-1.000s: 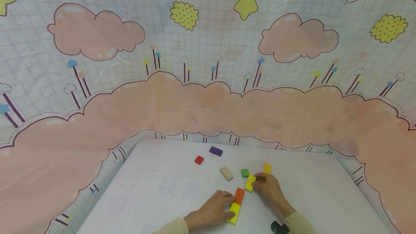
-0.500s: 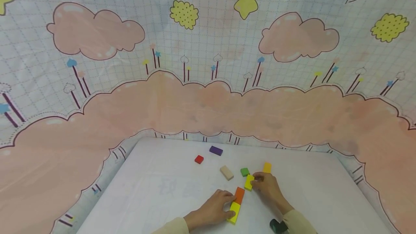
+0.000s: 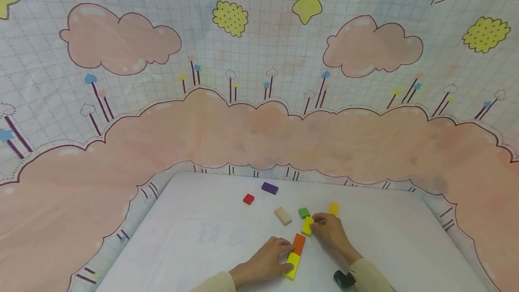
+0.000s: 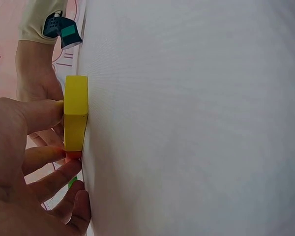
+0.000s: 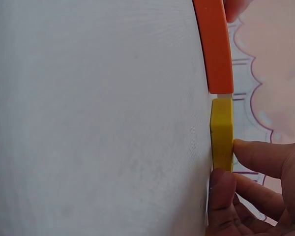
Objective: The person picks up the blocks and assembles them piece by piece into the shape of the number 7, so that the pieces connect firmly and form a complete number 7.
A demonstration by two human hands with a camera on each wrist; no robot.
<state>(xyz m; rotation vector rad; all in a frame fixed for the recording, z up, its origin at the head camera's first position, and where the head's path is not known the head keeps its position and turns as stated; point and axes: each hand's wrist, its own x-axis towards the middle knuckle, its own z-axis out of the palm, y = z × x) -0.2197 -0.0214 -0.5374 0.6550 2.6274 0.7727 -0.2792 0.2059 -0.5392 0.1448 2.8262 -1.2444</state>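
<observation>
In the head view my left hand (image 3: 268, 258) rests on two blocks lying end to end, the thumb on a yellow block (image 3: 292, 266) and a fingertip on an orange block (image 3: 298, 244). The left wrist view shows the yellow block's end (image 4: 75, 105) against that thumb. Just beyond the orange block's far end, my right hand (image 3: 329, 232) holds another yellow block (image 3: 307, 226) between thumb and fingers. A narrow gap separates this yellow block (image 5: 222, 130) from the orange one (image 5: 217, 54) in the right wrist view. A small green block (image 3: 304, 212) sits right at its far end.
Behind the right hand lies a deeper yellow block (image 3: 334, 208). Farther left are a beige block (image 3: 283, 216), a red block (image 3: 248, 199) and a purple block (image 3: 269, 188). A dark device (image 3: 342, 279) sits at the right wrist. A patterned cloth backs the white table (image 3: 182, 229).
My right hand has moved slightly left and away from me with its yellow block. The green block has shifted a little the same way. My left hand has stayed put.
</observation>
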